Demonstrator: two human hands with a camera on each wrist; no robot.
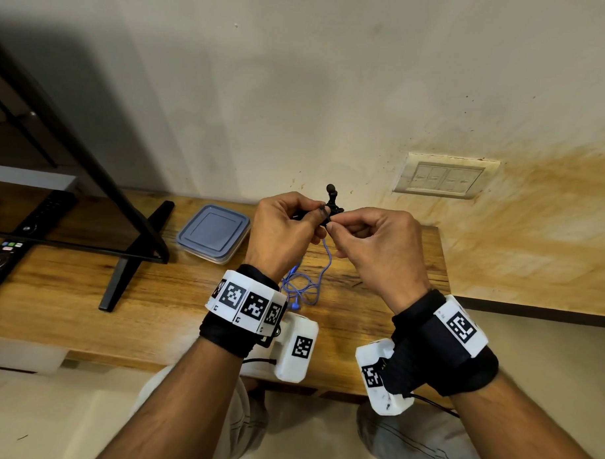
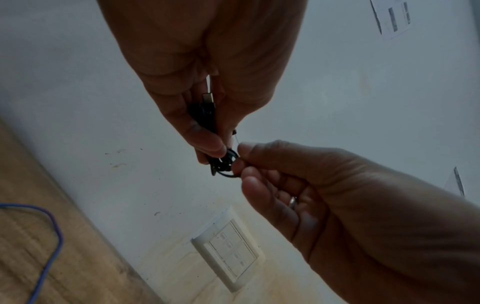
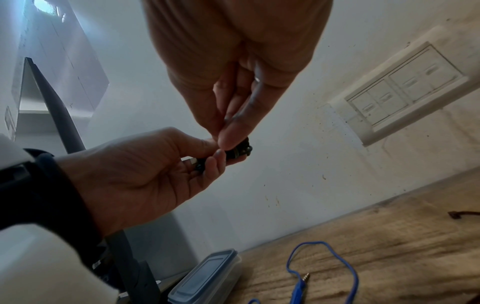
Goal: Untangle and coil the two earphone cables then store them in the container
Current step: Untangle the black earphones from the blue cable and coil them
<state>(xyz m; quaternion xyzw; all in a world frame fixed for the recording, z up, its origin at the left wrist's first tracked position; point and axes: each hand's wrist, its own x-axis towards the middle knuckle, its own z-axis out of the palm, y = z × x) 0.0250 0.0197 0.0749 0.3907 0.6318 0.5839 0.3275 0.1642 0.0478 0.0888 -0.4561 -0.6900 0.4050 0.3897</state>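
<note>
Above the wooden table point(image 1: 86, 290), both hands hold a small bundle of the black earphone cable point(image 1: 324, 214), with one black earbud point(image 1: 331, 189) sticking up from it. My left hand point(image 1: 308, 215) grips the bundle point(image 2: 205, 111) between thumb and fingers. My right hand point(image 1: 339, 227) pinches the black loops point(image 2: 226, 164) at the fingertips point(image 3: 226, 142). The blue earphone cable point(image 1: 306, 284) lies loose on the table below the hands, its jack point(image 3: 302, 281) lying free. The clear container with a blue lid point(image 1: 213, 233) sits shut on the table, left of the hands.
A TV on a black stand point(image 1: 132, 244) fills the left of the table, with remote controls point(image 1: 1, 256) beneath it. A switch plate point(image 1: 443, 179) is on the wall behind. The table's right edge point(image 1: 442, 261) lies just past my right hand.
</note>
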